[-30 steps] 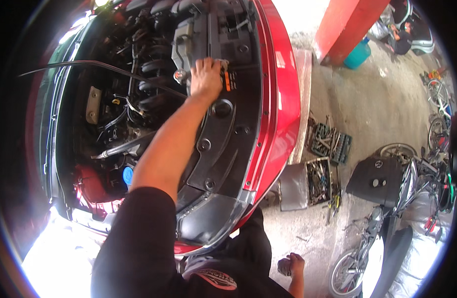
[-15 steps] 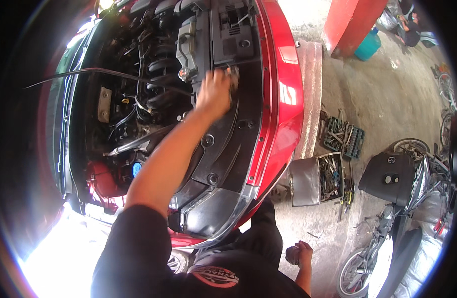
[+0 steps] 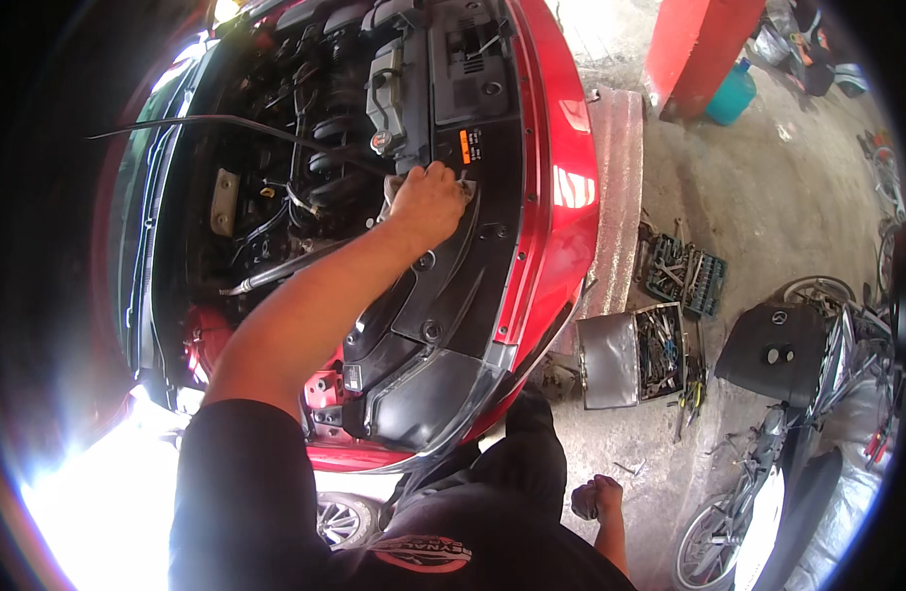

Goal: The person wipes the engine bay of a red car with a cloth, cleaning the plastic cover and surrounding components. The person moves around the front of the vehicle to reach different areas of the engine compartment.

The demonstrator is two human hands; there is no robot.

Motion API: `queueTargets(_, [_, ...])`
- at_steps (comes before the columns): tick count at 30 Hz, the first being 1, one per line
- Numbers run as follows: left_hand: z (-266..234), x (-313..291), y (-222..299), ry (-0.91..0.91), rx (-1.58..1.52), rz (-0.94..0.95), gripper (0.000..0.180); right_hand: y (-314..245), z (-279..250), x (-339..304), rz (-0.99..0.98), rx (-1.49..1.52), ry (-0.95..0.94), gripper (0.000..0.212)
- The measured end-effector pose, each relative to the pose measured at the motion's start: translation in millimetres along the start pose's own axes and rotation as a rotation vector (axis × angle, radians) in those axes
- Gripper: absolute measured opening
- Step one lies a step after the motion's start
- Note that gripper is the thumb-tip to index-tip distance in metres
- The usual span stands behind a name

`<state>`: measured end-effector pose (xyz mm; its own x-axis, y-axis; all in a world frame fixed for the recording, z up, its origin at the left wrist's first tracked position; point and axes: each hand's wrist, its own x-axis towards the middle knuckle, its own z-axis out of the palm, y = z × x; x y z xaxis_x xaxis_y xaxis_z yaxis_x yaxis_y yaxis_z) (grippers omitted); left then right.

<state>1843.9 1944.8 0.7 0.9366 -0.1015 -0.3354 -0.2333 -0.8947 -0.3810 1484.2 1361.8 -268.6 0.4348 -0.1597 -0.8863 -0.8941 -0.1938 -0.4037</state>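
My left hand (image 3: 431, 205) reaches across the open engine bay and presses a greyish rag (image 3: 392, 189) onto the black plastic cover (image 3: 453, 295) behind the red front edge. Only the rag's ends show at either side of the closed fingers. An orange-marked label (image 3: 466, 147) sits on the cover just beyond the hand. Down at my right side, my right hand (image 3: 604, 495) is closed round a dark, crumpled bundle (image 3: 584, 500), perhaps cloth; its kind is unclear. The grey coolant tank (image 3: 385, 94) stands left of the label.
A thin black rod (image 3: 216, 119) slants over the engine. The red bumper (image 3: 561, 227) curves at the car's front. On the floor lie an open metal toolbox (image 3: 608, 361) and a tool tray (image 3: 706, 284). A motorcycle (image 3: 768, 492) stands at right, a red pillar (image 3: 699, 54) beyond.
My left hand has slid a little nearer along the cover, uncovering the orange-marked label. The view has shifted slightly. My right hand stays low at my side, still holding the dark bundle.
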Motion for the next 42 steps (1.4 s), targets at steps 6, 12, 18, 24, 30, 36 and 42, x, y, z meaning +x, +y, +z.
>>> queueTargets(6, [-32,12,-1,-0.195,-0.450,-0.367,0.035,18,-3,-23,-0.058,0.237,0.124,0.028])
queueTargets(12, [76,9,-23,0.354,-0.725,-0.172,0.041,165,-9,-5,-0.271,-0.316,0.092,0.020])
queueTargets(18, [-8,-2,-42,0.122,-0.106,0.021,0.039,100,9,-39,-0.179,-0.407,-0.012,0.019])
queueTargets(24, [15,-3,-8,0.184,-0.295,0.025,0.043,34,-6,-28,-0.009,0.145,0.138,0.028])
queueTargets(30, [12,-4,-30,0.215,0.090,0.290,0.048,26,9,-5,-0.024,0.188,0.061,0.025])
queueTargets(36, [-8,15,6,-0.153,-0.209,-0.112,0.030,25,24,-6,-0.012,-0.014,-0.014,0.024])
queueTargets(42, [12,7,-19,0.251,-0.638,-0.289,0.036,12,-9,-25,-0.011,0.131,0.032,0.026])
